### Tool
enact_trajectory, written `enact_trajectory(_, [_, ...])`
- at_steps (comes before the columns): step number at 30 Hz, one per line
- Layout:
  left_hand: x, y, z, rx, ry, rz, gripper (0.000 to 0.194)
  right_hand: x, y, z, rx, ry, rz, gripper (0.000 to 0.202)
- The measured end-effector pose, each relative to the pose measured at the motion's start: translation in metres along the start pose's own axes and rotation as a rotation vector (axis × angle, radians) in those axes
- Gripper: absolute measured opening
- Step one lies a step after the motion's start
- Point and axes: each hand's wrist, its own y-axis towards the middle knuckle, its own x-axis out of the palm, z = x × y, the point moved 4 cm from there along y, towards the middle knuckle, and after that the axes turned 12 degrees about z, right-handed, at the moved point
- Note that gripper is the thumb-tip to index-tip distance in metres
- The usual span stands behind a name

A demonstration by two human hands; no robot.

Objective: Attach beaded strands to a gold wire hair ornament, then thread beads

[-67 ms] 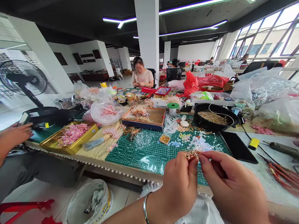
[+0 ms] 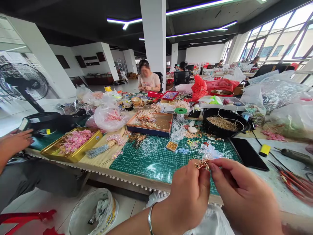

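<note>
A small gold-coloured ornament (image 2: 202, 164) is pinched between my two hands over the front edge of the green cutting mat (image 2: 146, 164). My left hand (image 2: 189, 194), with a silver bangle at its wrist, grips the ornament's left side between thumb and bent fingers. From the right, my right hand (image 2: 242, 192) closes thumb and forefinger on its other side. The fingertips partly hide the piece. Just beyond them lie pale blue clear petals (image 2: 211, 152) and a small square dish of gold beads (image 2: 172, 146).
A gold tin of pink flowers (image 2: 77, 142) and a shallow box (image 2: 150, 124) stand at left and centre. On the right are a black bowl (image 2: 221, 122), a dark tablet (image 2: 248, 153) and orange-handled pliers (image 2: 290, 182). Another person's hand (image 2: 18, 142) rests far left.
My left hand has turned slightly, and the gold-coloured ornament has shifted a little to the right. Both hands keep hold of it.
</note>
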Motion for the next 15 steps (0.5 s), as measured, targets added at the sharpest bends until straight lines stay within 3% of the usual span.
enact_trajectory(3, [-0.01,0.004,0.012,-0.007,-0.04,-0.135,0.021,-0.002,0.004,0.0,-0.098,0.004,-0.003,0.017])
enact_trajectory(7, [-0.02,0.01,0.011,-0.343,-0.238,-0.292,0.029,0.0,0.003,0.001,-0.349,0.039,-0.046,0.017])
enact_trajectory(10, [-0.013,0.011,0.005,-0.519,-0.366,-0.438,0.034,0.001,-0.003,0.005,-0.558,0.036,-0.104,0.013])
enact_trajectory(15, [0.001,0.011,-0.004,-0.644,-0.368,-0.562,0.01,-0.005,-0.011,0.012,-0.832,-0.017,-0.272,0.021])
